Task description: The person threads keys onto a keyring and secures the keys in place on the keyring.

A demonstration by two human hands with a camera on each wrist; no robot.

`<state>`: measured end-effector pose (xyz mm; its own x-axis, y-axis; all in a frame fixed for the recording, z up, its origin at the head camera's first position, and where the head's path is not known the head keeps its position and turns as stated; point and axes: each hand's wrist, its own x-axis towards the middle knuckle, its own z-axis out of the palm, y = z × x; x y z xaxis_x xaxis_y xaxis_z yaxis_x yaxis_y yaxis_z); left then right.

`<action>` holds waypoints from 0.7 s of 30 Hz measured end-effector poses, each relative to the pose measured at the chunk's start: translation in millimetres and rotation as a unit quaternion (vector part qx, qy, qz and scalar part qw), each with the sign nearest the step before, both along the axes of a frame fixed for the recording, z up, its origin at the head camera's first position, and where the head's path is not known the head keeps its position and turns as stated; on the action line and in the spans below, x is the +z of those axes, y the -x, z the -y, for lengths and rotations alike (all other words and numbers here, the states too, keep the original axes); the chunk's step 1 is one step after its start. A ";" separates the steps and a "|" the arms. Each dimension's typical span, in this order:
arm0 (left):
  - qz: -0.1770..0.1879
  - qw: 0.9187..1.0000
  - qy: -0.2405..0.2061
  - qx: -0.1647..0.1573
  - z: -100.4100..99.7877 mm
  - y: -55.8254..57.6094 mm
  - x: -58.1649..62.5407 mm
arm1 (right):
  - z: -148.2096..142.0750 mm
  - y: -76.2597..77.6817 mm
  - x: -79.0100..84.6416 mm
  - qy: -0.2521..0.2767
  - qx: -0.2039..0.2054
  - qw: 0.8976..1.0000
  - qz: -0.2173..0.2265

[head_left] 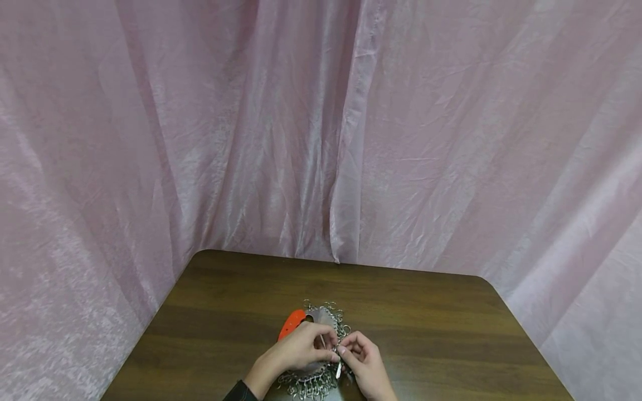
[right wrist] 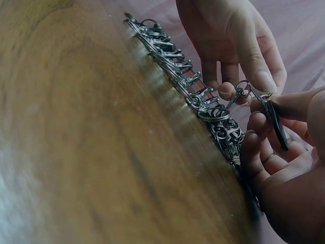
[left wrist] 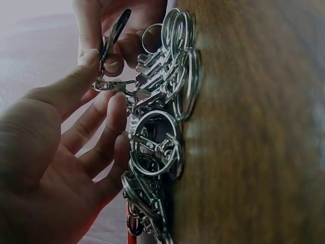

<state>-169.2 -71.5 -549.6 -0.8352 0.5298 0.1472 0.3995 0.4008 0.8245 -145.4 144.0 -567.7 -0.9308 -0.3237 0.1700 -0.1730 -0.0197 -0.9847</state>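
A grey flat plate with an orange handle-like part lies near the table's front. Several metal key rings with small clasps hang along its edge. My left hand reaches over the plate and pinches one small metal clasp between thumb and fingers. Close against those fingertips, my right hand pinches a thin, key-like piece, black and silver. Its silver end points down toward the front in the head view. The left hand covers part of the plate.
The brown wooden table has rounded far corners. Behind it and at both sides hangs a pink curtain. A dark sleeve cuff shows at my left wrist.
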 end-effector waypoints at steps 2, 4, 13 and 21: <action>-0.001 1.000 0.001 0.002 -0.1 0.6 0.1 | -0.3 0.6 -1.3 0.003 0.001 1.000 -0.004; 0.002 1.000 0.000 0.004 -0.2 1.3 0.5 | -0.4 1.7 -3.3 0.007 0.001 1.000 -0.002; 0.007 1.000 -0.006 0.007 -1.7 1.1 1.5 | -1.1 3.2 -4.7 0.003 0.004 1.000 0.011; -0.004 1.000 0.000 0.004 -0.6 1.0 2.1 | -1.5 4.0 -5.6 -0.002 0.012 1.000 -0.002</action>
